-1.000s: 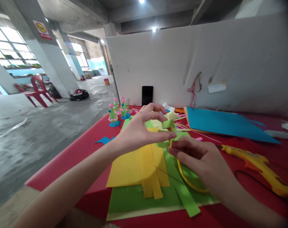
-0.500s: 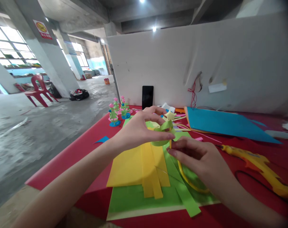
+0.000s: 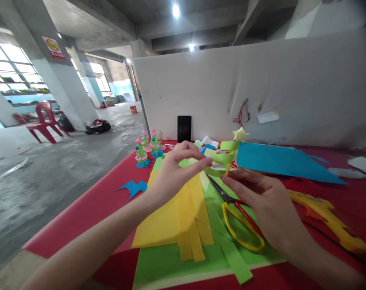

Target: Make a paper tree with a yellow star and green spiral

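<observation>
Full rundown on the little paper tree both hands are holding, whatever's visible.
The paper tree is a small craft of green paper strips looped in tiers around a thin yellow-orange stick, topped by a pale yellow star. It is held upright, leaning slightly right, above the red table. The left hand pinches the lower green loops; the right hand grips the stick's lower end from below.

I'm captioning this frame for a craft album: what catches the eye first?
Both hands meet mid-frame, the left hand and right hand holding a small green paper tree topped by a pale star. Beneath them yellow paper strips lie on a green sheet, with yellow-handled scissors alongside.
</observation>
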`<state>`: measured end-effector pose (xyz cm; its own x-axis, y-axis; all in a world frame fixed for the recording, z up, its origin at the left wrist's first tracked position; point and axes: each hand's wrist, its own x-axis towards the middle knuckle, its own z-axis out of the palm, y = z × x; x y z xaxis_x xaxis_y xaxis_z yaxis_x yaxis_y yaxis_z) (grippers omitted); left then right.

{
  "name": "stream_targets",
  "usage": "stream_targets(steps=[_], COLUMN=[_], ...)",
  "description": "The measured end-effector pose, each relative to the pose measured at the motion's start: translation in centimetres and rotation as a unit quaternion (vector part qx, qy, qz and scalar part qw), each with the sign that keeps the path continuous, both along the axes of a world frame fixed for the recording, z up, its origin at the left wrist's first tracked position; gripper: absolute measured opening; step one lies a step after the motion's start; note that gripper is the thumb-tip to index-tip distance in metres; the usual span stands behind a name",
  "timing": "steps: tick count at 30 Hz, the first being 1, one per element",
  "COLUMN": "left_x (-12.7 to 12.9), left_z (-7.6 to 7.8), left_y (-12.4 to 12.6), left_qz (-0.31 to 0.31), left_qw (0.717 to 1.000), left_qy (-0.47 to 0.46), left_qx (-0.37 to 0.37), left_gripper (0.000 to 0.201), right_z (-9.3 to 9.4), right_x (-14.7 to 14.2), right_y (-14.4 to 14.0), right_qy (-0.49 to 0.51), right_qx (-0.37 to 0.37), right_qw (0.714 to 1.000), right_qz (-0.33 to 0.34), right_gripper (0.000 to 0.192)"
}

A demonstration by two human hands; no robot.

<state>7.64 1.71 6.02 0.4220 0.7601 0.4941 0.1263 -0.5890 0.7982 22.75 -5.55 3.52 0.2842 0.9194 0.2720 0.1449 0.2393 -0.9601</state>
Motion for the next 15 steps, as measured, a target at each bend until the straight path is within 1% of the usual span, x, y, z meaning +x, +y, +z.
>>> stream_targets(steps=[4,7,10,12,15], left_x=[0.7,1.0,1.0,0.9,0.8], left_z=[-0.8,-1.2,-1.4,-1.3,-1.1], left_y=[-0.7,-0.9,-0.9,-0.9,-1.0], left_qz=[-0.042,-0.049,-0.061,-0.070,-0.056], left_qw=[0.999,0.997,0.995,0.994,0.994], left_qy=[-0.006,-0.017,-0.030,-0.037,-0.051], left_qx=[-0.022,-0.049,-0.070,-0.078,-0.083], left_gripper=[0.010,0.010,0.009,0.007,0.007], right_z=[-0.1,-0.1,-0.1,0.0,-0.1], right_x=[0.0,0.1,0.1,0.0,-0.3], right_y=[-0.1,-0.2,-0.2,-0.1,0.1], right_qy=[-0.022,-0.055,-0.077,-0.068,0.003], right_qx=[-0.012,-0.026,-0.023,-0.019,-0.031], right_qw=[1.000,0.998,0.997,0.997,1.000], right_qz=[-0.003,-0.003,-0.012,-0.012,0.006], right_gripper=[0.013,0.017,0.017,0.020,0.025])
